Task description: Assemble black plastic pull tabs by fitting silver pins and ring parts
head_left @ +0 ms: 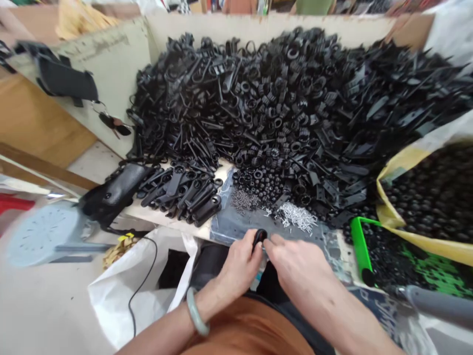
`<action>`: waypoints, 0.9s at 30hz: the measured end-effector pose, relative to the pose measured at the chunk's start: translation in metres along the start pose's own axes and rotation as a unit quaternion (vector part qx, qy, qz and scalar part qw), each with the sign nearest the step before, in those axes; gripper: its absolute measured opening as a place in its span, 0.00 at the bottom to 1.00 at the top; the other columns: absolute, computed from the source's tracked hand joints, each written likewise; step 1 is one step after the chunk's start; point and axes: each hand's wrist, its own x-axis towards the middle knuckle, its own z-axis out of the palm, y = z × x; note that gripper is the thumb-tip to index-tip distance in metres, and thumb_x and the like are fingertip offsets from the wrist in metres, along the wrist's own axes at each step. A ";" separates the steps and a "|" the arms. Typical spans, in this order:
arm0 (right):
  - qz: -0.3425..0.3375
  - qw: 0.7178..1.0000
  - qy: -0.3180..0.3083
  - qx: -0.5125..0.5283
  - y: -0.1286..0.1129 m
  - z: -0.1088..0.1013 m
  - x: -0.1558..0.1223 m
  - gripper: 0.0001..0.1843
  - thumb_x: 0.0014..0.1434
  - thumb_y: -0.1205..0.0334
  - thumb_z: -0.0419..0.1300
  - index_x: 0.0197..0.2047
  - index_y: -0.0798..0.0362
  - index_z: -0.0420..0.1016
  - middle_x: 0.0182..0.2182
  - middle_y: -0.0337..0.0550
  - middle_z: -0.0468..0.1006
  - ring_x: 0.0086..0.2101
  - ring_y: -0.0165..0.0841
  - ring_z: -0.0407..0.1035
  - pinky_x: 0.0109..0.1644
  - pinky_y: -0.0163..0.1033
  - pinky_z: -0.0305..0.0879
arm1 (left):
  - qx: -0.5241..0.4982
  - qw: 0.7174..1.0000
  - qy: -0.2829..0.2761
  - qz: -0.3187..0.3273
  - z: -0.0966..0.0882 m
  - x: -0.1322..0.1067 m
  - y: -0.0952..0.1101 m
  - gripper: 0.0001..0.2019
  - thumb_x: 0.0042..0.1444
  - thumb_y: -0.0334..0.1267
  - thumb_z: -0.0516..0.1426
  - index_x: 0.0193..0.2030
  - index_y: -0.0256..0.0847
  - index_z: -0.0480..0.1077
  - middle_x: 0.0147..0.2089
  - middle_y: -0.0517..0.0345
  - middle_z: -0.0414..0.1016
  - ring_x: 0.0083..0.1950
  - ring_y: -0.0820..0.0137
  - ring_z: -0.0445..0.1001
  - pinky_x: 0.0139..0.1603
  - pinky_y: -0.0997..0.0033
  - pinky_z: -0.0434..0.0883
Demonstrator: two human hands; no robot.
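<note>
My left hand (240, 266) is closed around a small black plastic part (259, 236) at the table's near edge, a pale green bangle (195, 311) on its wrist. My right hand (295, 268) is beside it, fingertips pinched against the same part. Just beyond the hands lie a small heap of silvery pins (297, 216) and a patch of tiny dark screws (246, 199) on a clear plastic sheet. A row of finished-looking black flat pieces (183, 190) lies to the left.
A huge pile of black plastic parts (288, 108) fills the cardboard-walled table. A yellow bag of round black pieces (432, 197) sits right, with a green basket (364, 246) below. A white sack (133, 291) and a grey stool (40, 236) stand lower left.
</note>
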 end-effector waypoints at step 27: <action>0.212 0.928 0.203 0.229 0.090 0.040 0.044 0.21 0.67 0.53 0.58 0.61 0.51 0.72 0.30 0.38 0.81 0.26 0.36 0.73 0.33 0.39 0.64 | -0.495 0.852 -0.045 -0.166 -0.015 0.016 0.028 0.14 0.55 0.40 0.59 0.46 0.39 0.63 0.34 0.55 0.78 0.28 0.74 0.71 0.35 0.73 0.64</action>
